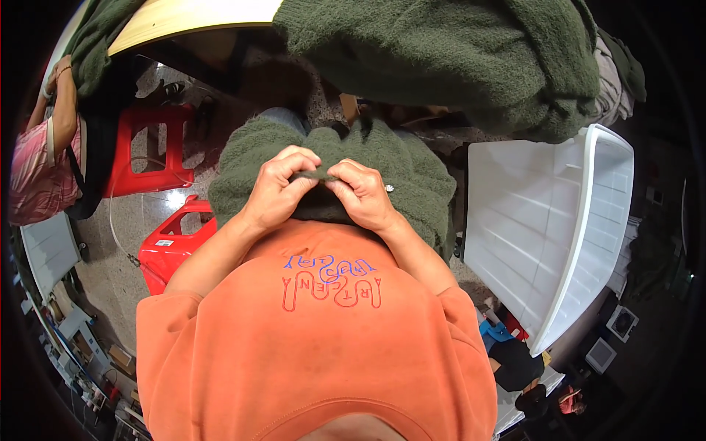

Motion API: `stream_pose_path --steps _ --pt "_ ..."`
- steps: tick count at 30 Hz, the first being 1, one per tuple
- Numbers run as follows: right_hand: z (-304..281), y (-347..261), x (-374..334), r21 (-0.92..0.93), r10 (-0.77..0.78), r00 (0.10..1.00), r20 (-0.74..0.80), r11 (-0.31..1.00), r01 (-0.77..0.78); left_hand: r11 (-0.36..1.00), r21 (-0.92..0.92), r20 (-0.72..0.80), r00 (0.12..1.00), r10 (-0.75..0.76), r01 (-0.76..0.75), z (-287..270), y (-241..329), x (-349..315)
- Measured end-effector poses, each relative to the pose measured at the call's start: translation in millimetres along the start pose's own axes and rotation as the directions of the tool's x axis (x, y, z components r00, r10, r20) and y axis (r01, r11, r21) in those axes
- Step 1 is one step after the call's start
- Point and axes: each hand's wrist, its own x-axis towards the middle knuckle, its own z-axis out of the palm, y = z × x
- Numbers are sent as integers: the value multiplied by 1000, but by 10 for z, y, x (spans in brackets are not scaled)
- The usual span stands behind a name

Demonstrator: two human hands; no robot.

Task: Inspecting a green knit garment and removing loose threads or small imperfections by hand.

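Observation:
A dark green fuzzy knit garment (pixel 412 173) lies spread over my lap. My left hand (pixel 283 180) pinches a narrow edge of it between thumb and fingers. Close beside it, my right hand (pixel 360 192) grips the same edge, so a short strip of the knit is stretched between the two hands. A small pale spot shows on the fabric just right of my right hand; I cannot make out what it is.
More green knitwear (pixel 441 59) is heaped on the pale wooden table (pixel 191 18) ahead. Red plastic stools (pixel 158 151) stand to the left, near a person in a pink top (pixel 44 173) handling green fabric. A large white plastic bin (pixel 529 213) is at my right.

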Motion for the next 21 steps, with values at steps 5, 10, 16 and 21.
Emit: stream_pose_path --steps 5,10,16,21 --pt "-17 -53 5 80 115 993 -3 990 -114 927 -288 74 971 -228 239 14 -115 -25" --pt "-54 -41 -15 138 242 966 94 958 -253 907 -239 145 936 -321 348 53 32 -14" --pt "47 -36 -40 -90 -68 997 -29 994 65 931 -156 199 933 -299 331 95 -36 7" --pt "5 6 -65 -171 -47 993 -110 985 28 941 -141 210 938 -275 308 102 -68 36"
